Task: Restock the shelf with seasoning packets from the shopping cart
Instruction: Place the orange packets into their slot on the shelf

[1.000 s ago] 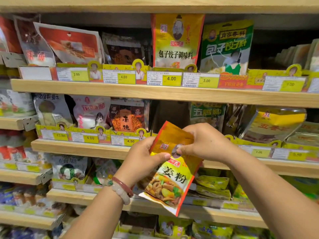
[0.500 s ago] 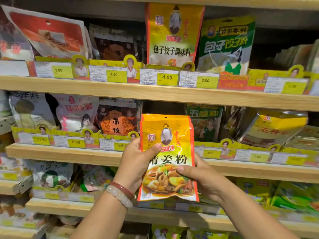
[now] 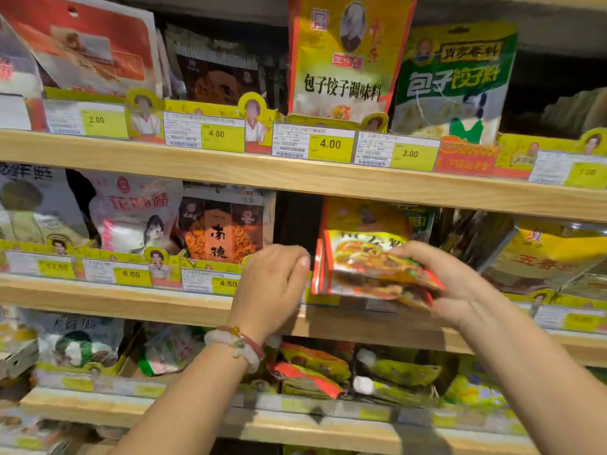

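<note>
Yellow seasoning packet point(image 3: 371, 261), right hand point(image 3: 460, 284) gripping

Two bare forearms, no sleeves showing. Left hand point(image 3: 272, 287): wrist, well back from the fingers, wears a pale whitish-green bead bracelet point(image 3: 230, 344) with chunky rounded beads, and touching it on the finger side a thin red cord bracelet point(image 3: 251, 341) with a small amber bead. Right hand point(image 3: 460, 287): no rings or wristwear visible.
</note>
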